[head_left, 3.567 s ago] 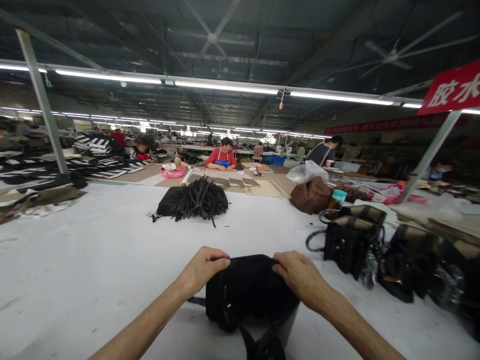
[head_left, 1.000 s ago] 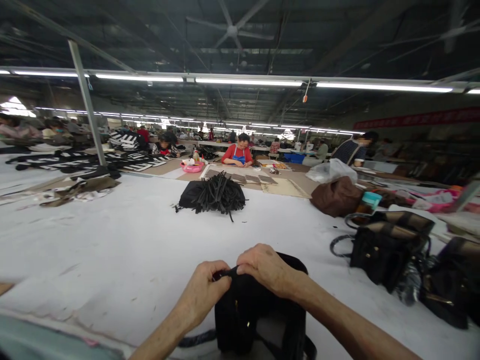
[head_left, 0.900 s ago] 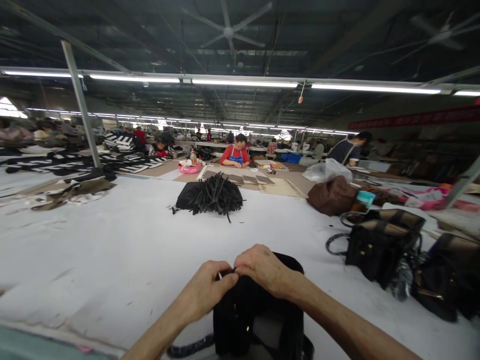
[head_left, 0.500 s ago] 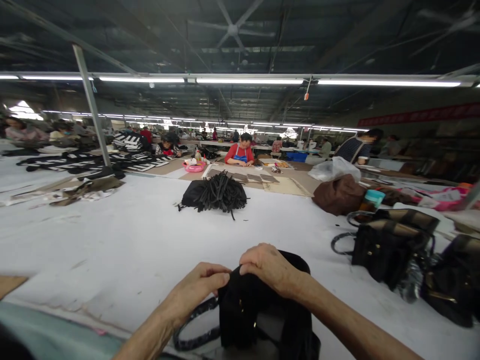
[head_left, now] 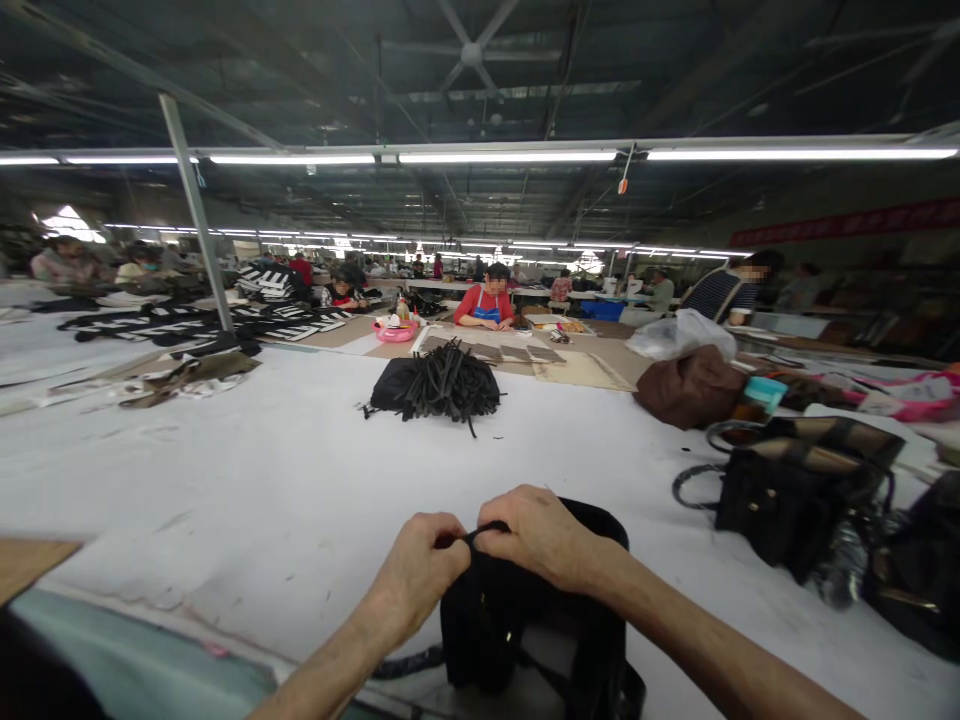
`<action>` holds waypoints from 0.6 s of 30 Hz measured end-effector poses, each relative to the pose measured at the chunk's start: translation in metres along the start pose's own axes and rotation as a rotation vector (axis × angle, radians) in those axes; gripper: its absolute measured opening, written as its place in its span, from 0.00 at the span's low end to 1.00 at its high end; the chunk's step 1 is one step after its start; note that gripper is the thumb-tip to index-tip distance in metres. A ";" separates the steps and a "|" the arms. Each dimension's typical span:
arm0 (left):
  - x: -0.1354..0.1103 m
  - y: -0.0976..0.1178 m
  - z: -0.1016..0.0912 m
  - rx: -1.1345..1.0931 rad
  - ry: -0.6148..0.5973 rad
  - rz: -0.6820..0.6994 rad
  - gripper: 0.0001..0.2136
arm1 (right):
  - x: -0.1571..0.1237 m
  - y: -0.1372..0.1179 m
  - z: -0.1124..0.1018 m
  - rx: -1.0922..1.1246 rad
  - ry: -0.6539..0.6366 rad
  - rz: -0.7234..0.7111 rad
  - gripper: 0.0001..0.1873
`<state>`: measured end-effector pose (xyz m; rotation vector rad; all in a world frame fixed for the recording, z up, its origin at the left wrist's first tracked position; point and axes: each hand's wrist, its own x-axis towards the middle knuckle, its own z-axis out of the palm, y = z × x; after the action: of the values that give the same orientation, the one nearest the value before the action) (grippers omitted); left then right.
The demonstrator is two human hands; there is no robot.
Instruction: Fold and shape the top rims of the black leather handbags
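Note:
A black handbag (head_left: 536,620) stands on the white tabletop right in front of me, with small gold-coloured metal bits on its side. My left hand (head_left: 427,560) pinches the left end of its top edge between thumb and fingers. Close beside it, my right hand (head_left: 536,535) grips the same upper edge, thumb on the near side and fingers over the top. A dark wrapped handle (head_left: 409,662) sticks out to the left, partly behind my left forearm. The bag's lower part runs toward the bottom of the view.
A heap of black strips (head_left: 450,385) lies ahead. To the right stand finished-looking black handbags (head_left: 780,500), a jar with a turquoise lid (head_left: 761,398) and a brown cloth bundle (head_left: 690,388). A person in red (head_left: 486,302) sits across the table. Cloth scraps (head_left: 191,378) lie far left.
My left hand has moved up and right onto the bag's top edge, its fingers now curled in a pinch beside my right hand. The view has shifted slightly.

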<state>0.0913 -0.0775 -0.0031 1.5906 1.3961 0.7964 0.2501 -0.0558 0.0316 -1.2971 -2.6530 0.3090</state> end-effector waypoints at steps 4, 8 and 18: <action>-0.004 -0.003 0.005 0.170 0.133 0.137 0.07 | 0.002 0.000 0.002 -0.031 -0.017 -0.008 0.14; -0.004 -0.008 0.005 0.188 0.133 0.158 0.07 | 0.003 -0.003 0.007 -0.135 -0.014 0.029 0.17; 0.003 0.009 -0.007 0.213 -0.240 0.197 0.08 | -0.009 0.015 -0.003 -0.157 -0.016 0.124 0.09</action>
<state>0.0894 -0.0737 0.0074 1.9422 1.1948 0.5588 0.2680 -0.0539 0.0299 -1.5155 -2.6610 0.1298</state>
